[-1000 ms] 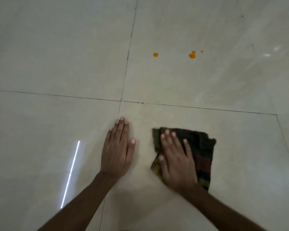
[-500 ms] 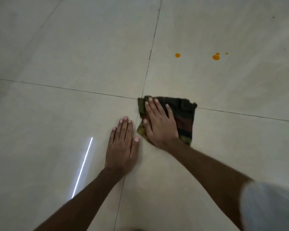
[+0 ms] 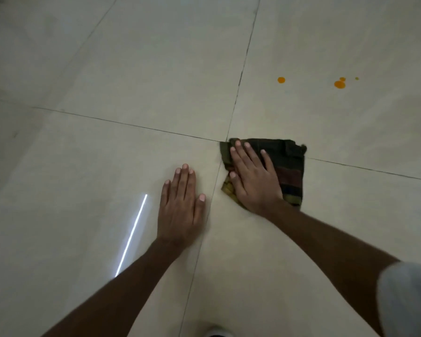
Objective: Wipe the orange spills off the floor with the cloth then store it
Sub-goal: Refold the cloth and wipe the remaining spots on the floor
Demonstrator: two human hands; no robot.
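I am pressing my right hand (image 3: 254, 180) flat on the dark striped cloth (image 3: 287, 171), which is lying where the tile joints are crossing. My left hand (image 3: 180, 205) is resting palm-down on the pale floor (image 3: 131, 69) just beside it. Orange spills (image 3: 339, 84) are sitting well beyond the cloth, untouched.

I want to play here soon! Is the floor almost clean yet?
Not yet. Nothing looks wiped: the orange drops sit on the far tile. In hand: the right hand presses the cloth flat, short of them; the left hand rests on the floor. Left: wipe the drops, then store the cloth.
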